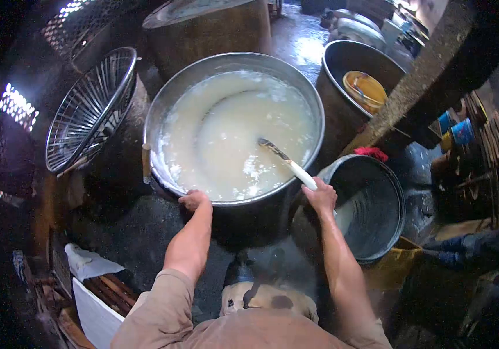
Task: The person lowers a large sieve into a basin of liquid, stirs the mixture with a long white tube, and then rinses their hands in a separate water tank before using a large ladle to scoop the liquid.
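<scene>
A wide metal vat [155, 110] full of cloudy, whitish liquid [232, 131] stands in front of me, with white froth and curds along its edge. My left hand [195, 199] is closed over the near rim of the vat, its fingertips partly hidden. With my right hand [321, 196] I grip the white handle of a stirring stick [299, 170]. The stick slants down over the rim into the liquid, dark toward its lower part. Its lower end is under the surface, so its shape is hidden.
A dark barrel [377, 203] stands right of the vat, a red cloth [371, 153] by its rim. Behind it, another tub [332, 64] holds a yellow basin [365, 90]. A wire basket [89, 110] leans at left. A slanting post [412, 75] rises at right. Someone's leg [476, 247] shows at far right.
</scene>
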Available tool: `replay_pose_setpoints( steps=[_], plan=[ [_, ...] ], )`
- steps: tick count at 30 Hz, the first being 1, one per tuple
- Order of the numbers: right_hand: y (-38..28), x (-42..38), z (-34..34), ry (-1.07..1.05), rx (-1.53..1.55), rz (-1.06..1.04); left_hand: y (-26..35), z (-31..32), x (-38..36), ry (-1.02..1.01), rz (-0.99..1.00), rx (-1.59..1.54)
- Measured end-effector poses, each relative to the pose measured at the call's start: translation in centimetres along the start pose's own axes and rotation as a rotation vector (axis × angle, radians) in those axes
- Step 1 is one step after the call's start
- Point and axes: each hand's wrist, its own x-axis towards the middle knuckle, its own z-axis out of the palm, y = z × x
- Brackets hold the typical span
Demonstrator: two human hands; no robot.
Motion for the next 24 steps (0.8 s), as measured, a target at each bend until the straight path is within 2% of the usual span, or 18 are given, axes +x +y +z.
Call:
replay_pose_setpoints(
  steps=[4,12,24],
  plan=[
    [-0.2,-0.7,0.1,0.003,-0.024,-0.001,0.3,-1.6,-0.4,-0.066,-0.053,-0.036],
    [-0.5,-1.4,0.4,0.000,-0.040,-0.014,0.1,-2.5,-0.4,-0.044,-0.063,-0.045],
    [-1.0,-1.5,0.2,-0.001,-0.084,0.039,-1.1,-0.5,0.7,-0.031,-0.035,-0.052]
  ],
)
